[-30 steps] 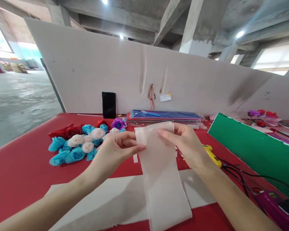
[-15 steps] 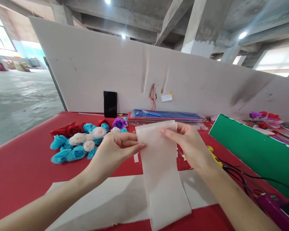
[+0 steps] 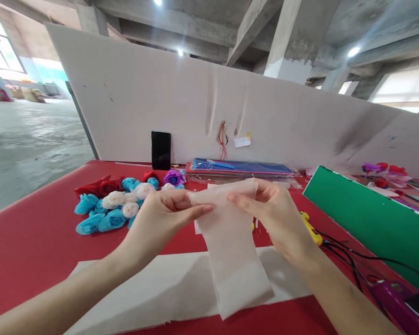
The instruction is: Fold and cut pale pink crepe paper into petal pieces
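Note:
A strip of pale crepe paper (image 3: 232,251) hangs between my two hands, its top edge stretched and rolled over a little. My left hand (image 3: 176,204) pinches the strip's upper left corner between thumb and fingers. At the upper right corner, my right hand (image 3: 265,202) grips the same edge, thumb in front and fingers behind. The lower end of the strip droops over a larger pale sheet (image 3: 153,288) lying on the red table (image 3: 31,237). Blue, white and red paper flowers (image 3: 113,218) sit left of my left hand.
A black phone (image 3: 161,150) leans on the white partition (image 3: 143,93). Wrapped blue paper (image 3: 244,166) lies at the back. On the right are a green board (image 3: 366,223), a yellow glue gun (image 3: 312,229), black cables (image 3: 349,260) and a purple device (image 3: 398,300).
The strip's top edge has been pulled wider and folded over, its left corner moving left. Its lower end has risen slightly. Both hands keep hold of it.

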